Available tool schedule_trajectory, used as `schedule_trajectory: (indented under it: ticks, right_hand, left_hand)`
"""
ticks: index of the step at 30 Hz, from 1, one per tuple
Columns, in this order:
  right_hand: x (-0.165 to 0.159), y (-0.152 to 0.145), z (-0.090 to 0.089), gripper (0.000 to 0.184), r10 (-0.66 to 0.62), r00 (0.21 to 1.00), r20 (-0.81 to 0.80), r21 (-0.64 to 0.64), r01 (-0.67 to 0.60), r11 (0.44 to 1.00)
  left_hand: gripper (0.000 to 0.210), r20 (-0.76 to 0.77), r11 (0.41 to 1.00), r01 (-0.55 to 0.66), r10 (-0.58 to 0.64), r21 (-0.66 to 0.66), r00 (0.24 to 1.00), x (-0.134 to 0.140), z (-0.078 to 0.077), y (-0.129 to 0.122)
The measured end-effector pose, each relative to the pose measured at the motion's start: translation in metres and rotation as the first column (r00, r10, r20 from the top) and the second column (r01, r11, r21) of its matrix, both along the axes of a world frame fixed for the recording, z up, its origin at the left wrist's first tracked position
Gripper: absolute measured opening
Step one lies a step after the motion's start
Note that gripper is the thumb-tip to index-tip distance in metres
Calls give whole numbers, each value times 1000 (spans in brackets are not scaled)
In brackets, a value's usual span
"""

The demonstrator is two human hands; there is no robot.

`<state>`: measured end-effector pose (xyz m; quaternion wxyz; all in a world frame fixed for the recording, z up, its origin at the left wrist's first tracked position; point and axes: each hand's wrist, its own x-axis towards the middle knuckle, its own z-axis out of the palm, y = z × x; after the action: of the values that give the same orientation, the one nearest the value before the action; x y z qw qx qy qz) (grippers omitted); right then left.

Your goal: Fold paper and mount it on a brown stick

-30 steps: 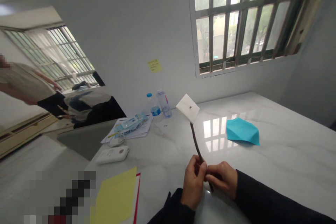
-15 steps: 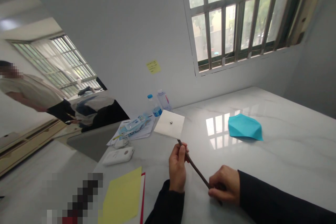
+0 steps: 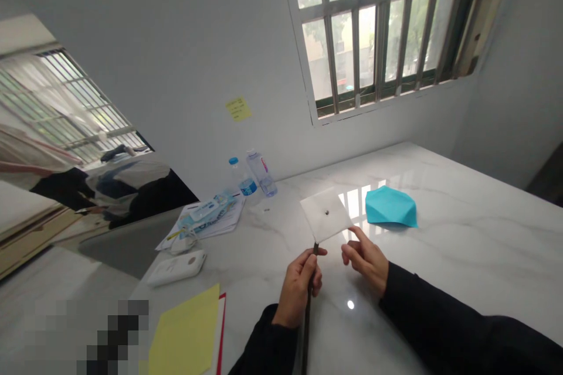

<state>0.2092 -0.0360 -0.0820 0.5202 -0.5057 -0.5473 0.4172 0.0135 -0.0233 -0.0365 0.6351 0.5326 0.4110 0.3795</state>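
Observation:
My left hand is wrapped around a thin dark stick, which runs down toward the near edge of the view. At the stick's top end sits a white square with a small dark dot near its middle. How the square joins the stick I cannot make out. Beside it, my right hand holds nothing; its index finger is stretched out to the square's lower right corner, apparently touching it, while the other fingers are bent. Further right, a folded turquoise sheet lies on the white marbled table.
Two plastic bottles stand by the wall: one blue-capped, one clear. Papers under a blue-white packet and a white device lie at left. Yellow paper is nearer. A person is behind the left edge.
My right hand has let go of the stick's lower end and moved up to the white square. The stick has swung more upright in my left hand. The view has turned slightly right.

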Motion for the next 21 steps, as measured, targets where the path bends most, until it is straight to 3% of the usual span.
schedule_trajectory:
  ticks: [4,9,15,21]
  right_hand:
    - [11,10,-4,78,-137,987,-87,42,141,989]
    - [13,7,2,45,46,998,32,-12,-46,999]
    - [12,15,-12,75,-53,995,-79,-26,51,998]
    - [10,8,0,28,27,997,78,11,-27,1000]
  left_hand:
    - [52,-29,1000,19,-19,10,999,-2,0,1]
    - [55,-69,1000,10,-8,28,998,-4,0,3]
    - [54,-67,998,52,-50,23,996,-5,0,3]
    - [54,-89,997,10,-3,82,996,-7,0,6]
